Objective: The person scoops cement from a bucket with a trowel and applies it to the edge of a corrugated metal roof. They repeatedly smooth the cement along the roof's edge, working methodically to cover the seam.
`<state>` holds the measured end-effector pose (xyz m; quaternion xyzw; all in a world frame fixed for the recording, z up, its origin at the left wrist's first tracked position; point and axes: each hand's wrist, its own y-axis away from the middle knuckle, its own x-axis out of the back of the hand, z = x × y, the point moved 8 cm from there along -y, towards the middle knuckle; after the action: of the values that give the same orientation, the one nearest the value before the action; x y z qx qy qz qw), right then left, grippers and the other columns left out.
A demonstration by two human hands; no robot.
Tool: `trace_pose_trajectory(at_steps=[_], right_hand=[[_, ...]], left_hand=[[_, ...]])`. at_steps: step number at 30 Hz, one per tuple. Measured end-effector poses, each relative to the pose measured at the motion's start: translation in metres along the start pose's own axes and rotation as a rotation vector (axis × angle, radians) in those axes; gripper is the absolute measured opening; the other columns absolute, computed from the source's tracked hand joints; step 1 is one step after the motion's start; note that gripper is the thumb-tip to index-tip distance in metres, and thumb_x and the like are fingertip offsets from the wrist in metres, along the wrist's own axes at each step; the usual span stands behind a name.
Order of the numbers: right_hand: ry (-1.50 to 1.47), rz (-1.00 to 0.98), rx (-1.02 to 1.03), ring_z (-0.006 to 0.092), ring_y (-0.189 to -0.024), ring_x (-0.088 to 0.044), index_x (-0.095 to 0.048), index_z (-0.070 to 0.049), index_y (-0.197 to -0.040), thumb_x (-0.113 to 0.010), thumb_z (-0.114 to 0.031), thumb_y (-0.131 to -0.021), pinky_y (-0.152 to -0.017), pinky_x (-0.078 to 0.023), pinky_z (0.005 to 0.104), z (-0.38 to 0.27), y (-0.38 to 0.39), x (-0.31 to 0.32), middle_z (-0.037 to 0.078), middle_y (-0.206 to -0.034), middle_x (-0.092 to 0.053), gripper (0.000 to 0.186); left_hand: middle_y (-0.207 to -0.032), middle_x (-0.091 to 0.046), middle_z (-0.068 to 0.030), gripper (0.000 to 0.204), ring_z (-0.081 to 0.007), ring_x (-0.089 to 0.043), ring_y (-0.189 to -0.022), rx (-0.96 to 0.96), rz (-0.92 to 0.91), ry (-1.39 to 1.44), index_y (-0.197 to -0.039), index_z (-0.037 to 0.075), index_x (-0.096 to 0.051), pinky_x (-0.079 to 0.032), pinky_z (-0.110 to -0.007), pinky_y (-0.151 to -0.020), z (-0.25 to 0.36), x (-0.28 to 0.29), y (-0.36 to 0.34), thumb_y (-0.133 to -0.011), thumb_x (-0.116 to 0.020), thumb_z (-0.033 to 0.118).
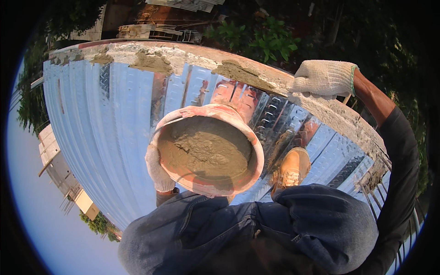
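Observation:
My gloved left hand (157, 165) holds the left side of a round bucket (253, 151), smeared pinkish, with wet grey mortar (206, 151) inside. The bucket is tilted toward me, between my knees and the ledge. My gloved right hand (316, 78) is closed over the rough concrete ledge (169, 62) at the upper right, its fingertips partly hidden. Patches of wet mortar (238, 71) cling along that ledge. Shiny corrugated metal sheeting (101, 128) lies under and around the bucket.
My tan boot (291, 167) rests on the sheeting, below my bent knees. Bare rods (376, 197) stand at the right edge. Beyond the ledge lie plants (270, 41) and stacked boards (146, 32), lower down. Buildings (57, 156) show far left.

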<state>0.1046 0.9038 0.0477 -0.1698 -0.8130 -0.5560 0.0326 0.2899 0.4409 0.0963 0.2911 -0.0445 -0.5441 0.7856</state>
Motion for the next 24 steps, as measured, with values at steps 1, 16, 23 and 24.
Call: trace_pose_trajectory(at_steps=[1, 16, 23, 24], right_hand=[[-0.031, -0.008, -0.003, 0.0127, -0.060, -0.067, -0.086, 0.002, -0.107, -0.068, -0.055, -0.113, -0.053, -0.053, 0.0347, 0.005, -0.002, -0.001, 0.005, -0.074, -0.072, 0.060], [-0.001, 0.186, 0.276, 0.0184, -0.067, -0.068, -0.086, 0.005, -0.112, -0.065, -0.069, -0.112, -0.059, -0.056, 0.0391, -0.023, -0.069, 0.014, 0.010, -0.079, -0.074, 0.077], [0.016, 0.039, 0.135, 0.0183, -0.065, -0.068, -0.087, 0.004, -0.111, -0.064, -0.065, -0.113, -0.057, -0.055, 0.0370, -0.050, -0.033, 0.003, 0.010, -0.080, -0.074, 0.073], [0.016, 0.053, 0.143, 0.0151, -0.061, -0.066, -0.088, 0.002, -0.106, -0.065, -0.066, -0.113, -0.052, -0.052, 0.0349, -0.038, -0.039, -0.001, 0.008, -0.076, -0.072, 0.072]], left_hand=[[-0.160, -0.067, -0.0197, 0.067, -0.0330, -0.067, -0.144, -0.003, 0.014, -0.013, -0.161, -0.006, -0.061, -0.055, -0.051, -0.123, 0.004, 0.005, 0.002, -0.120, -0.059, 0.047], [-0.160, -0.067, -0.0194, 0.066, -0.0323, -0.067, -0.143, 0.017, 0.004, -0.013, -0.161, -0.005, -0.062, -0.057, -0.051, -0.122, -0.002, 0.008, 0.000, -0.120, -0.060, 0.046], [-0.160, -0.067, -0.0196, 0.068, -0.0325, -0.067, -0.144, 0.023, 0.042, -0.026, -0.162, -0.006, -0.061, -0.054, -0.052, -0.124, -0.004, 0.027, 0.004, -0.120, -0.060, 0.048], [-0.160, -0.067, -0.0196, 0.068, -0.0325, -0.067, -0.144, 0.015, 0.028, -0.021, -0.162, -0.006, -0.061, -0.055, -0.052, -0.124, -0.004, 0.019, 0.003, -0.120, -0.060, 0.048]])
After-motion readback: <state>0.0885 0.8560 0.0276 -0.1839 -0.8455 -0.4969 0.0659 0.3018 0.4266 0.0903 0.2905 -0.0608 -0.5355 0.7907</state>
